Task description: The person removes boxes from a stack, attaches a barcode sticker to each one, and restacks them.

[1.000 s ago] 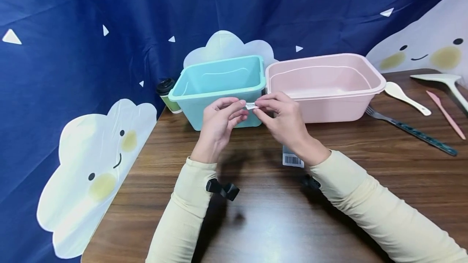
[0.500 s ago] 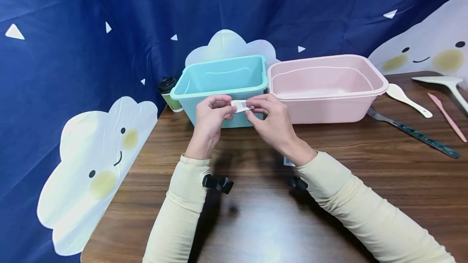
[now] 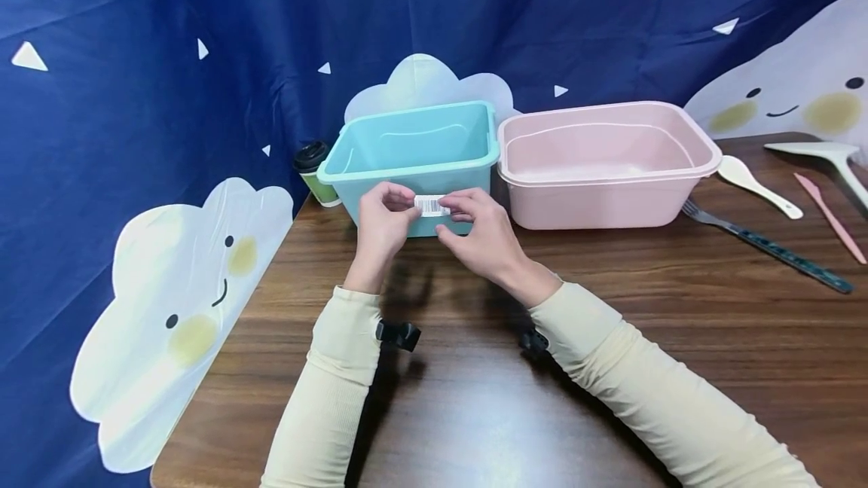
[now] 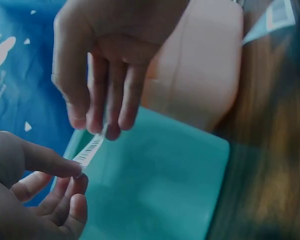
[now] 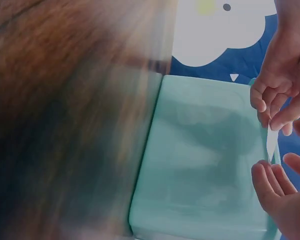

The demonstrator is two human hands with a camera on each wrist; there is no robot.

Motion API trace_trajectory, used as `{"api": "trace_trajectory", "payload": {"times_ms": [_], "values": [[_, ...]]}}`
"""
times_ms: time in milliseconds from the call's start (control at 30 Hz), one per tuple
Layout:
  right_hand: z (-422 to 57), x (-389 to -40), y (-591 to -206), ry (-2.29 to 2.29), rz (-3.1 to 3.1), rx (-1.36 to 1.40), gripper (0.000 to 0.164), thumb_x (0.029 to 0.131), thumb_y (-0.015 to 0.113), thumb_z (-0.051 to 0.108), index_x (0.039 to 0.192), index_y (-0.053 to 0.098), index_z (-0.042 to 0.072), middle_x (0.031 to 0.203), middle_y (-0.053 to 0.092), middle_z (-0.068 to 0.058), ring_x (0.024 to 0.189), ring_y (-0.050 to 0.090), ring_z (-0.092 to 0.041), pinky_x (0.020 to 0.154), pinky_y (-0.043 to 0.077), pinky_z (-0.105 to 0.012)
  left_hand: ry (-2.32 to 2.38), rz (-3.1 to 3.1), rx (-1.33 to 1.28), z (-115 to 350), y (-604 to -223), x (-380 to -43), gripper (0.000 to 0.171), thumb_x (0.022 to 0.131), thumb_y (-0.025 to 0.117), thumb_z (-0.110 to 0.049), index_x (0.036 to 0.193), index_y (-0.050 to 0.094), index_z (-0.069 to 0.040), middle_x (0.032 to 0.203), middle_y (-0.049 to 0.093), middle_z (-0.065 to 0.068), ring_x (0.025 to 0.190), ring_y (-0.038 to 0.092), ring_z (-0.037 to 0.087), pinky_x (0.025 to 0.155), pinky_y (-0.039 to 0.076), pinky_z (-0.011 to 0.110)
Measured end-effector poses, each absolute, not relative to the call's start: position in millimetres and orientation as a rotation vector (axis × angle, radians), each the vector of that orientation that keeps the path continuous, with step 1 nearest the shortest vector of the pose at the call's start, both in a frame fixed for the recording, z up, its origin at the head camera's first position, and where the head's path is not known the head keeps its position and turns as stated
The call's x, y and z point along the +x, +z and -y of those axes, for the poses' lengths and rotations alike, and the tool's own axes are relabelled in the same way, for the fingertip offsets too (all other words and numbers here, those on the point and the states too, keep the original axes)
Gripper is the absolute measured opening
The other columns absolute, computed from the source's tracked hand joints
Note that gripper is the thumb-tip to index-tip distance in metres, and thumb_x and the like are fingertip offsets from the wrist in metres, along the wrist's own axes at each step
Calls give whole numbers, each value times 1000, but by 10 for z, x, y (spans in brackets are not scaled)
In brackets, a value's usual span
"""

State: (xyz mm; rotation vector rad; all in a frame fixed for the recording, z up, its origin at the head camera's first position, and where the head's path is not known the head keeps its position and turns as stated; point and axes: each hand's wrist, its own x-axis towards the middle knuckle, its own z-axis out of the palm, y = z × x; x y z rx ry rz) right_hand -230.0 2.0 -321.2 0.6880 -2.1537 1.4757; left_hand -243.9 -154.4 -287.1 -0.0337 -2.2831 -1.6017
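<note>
A small white barcode label [image 3: 430, 205] is held up in front of the teal bin [image 3: 420, 175]. My left hand [image 3: 383, 226] pinches the label's left end between thumb and fingers. At its other end are the fingertips of my right hand [image 3: 478, 232], fairly straight, with the thumb held apart below. In the left wrist view the label [image 4: 91, 150] slants between both hands, its printed side showing. The right wrist view catches the label [image 5: 272, 142] nearly edge-on, against the bin's front rim.
A pink bin [image 3: 583, 202] stands right of the teal one, and a lidded paper cup [image 3: 319, 175] left of it. Farther right lie a white spoon [image 3: 756, 183], a fork [image 3: 766, 243], a pink knife [image 3: 830, 217] and a white T-shaped tool [image 3: 830, 153]. A barcode card [image 4: 277, 17] lies on the table.
Both hands have moved slightly left and down with the label, whose barcode now faces the head camera. My right thumb has come away from the label. The bins stay put.
</note>
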Motion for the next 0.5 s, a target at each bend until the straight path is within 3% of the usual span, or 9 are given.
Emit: {"api": "trace_trajectory", "payload": {"times_ms": [167,500], "values": [[16,-2331,-3245,1434,2221,733,45,83,75,6,124,65,-9,130,58,-22,119,61,-32,98,56,-42,-1569,2235,-39,1569,-2982,-2526,15,79,73,12,88,67,2,82,68,7,79,62,15,72,48,18],[107,-2362,-3255,1300,2452,796,61,87,75,29,140,58,3,155,42,-17,144,42,-34,117,37,-49,-1508,2166,12,1616,-3115,-2608,13,85,73,6,82,62,0,82,66,12,79,61,17,72,48,22]]}}
